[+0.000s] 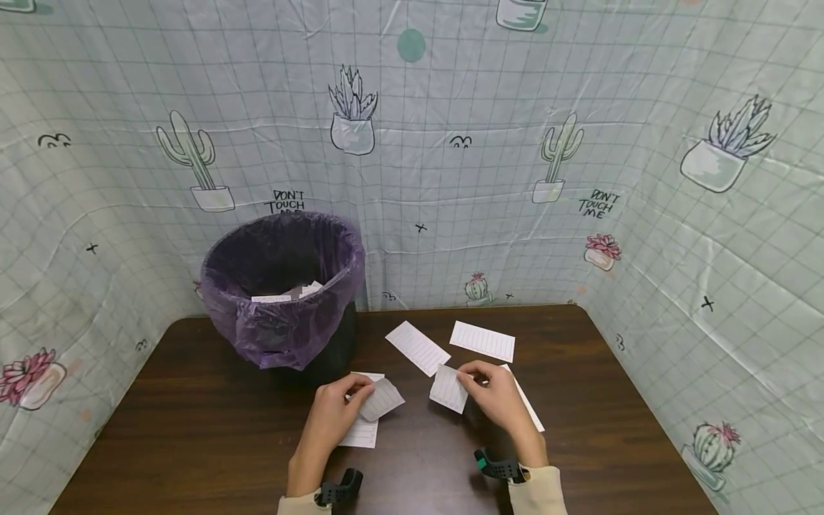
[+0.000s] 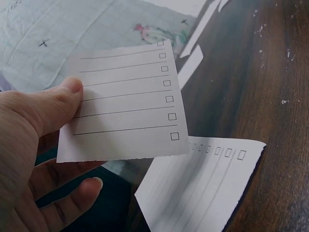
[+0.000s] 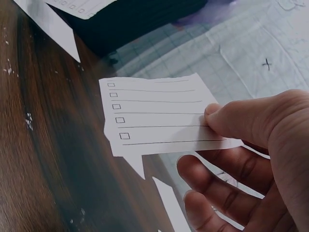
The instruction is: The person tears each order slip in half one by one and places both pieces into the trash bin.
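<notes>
Between thumb and fingers my left hand [image 1: 330, 415] pinches a torn piece of lined checklist paper [image 2: 123, 108], rough along its lower edge, with small tick boxes down one side. A similar torn piece [image 3: 154, 116], ragged at the top, is pinched by my right hand [image 1: 501, 400]. The two pieces are apart, held a little above the table. Under the left hand lies a checklist slip [image 1: 360, 434], partly covered. Close by the right hand is another slip [image 1: 526, 402], partly hidden by that hand.
A dark bin with a purple liner [image 1: 277, 336] stands at the back left of the wooden table [image 1: 187, 443], with paper pieces [image 1: 272, 299] inside. Two more slips lie behind the hands, one slanted [image 1: 418, 348] and one farther right [image 1: 483, 341]. A patterned cloth [image 1: 438, 179] hangs around the table.
</notes>
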The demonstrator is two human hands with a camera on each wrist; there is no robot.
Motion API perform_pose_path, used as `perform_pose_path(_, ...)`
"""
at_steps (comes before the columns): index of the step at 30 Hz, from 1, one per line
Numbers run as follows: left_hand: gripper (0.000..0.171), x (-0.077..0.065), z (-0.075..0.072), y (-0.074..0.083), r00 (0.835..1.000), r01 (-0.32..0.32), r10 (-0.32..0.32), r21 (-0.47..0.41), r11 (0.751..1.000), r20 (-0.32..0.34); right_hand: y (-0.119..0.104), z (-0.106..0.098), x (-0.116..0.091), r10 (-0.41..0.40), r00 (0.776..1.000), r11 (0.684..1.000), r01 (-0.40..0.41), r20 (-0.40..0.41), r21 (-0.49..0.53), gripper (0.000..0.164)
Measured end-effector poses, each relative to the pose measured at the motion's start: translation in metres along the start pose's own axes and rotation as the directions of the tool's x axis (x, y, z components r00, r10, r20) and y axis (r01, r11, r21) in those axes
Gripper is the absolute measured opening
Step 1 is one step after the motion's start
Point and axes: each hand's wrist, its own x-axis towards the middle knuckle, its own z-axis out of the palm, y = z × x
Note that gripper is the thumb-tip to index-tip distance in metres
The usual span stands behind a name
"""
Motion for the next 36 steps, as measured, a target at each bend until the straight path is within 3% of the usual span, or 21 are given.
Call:
perform_pose_path(7,0.008,0.004,-0.005,0.003,0.999,-0.045,0.046,0.016,0.999,-0.028,-0.004,0.006,0.002,-0.005,1.000,0.999,0.005,0.010,0.035,0.004)
perform_pose_path(14,0.004,0.009,-0.010,0.009,0.999,-0.038,0.038,0.014,0.999,0.019,-0.011,0.006,0.005,-0.007,0.999,0.999,0.005,0.040,0.050,0.004)
perform_pose_path(26,0.003,0.015,-0.024,0.019,0.995,-0.098,0.097,0.084,0.992,0.020,-0.022,0.002,0.017,-0.044,0.998,0.999,0.042,0.037,0.028,0.003)
perform_pose_path(36,0.008,0.024,-0.051,0.027,0.973,-0.227,0.229,0.171,0.959,0.009,-0.043,-0.002,0.034,-0.099,0.994,0.995,0.099,0.038,0.010,0.005)
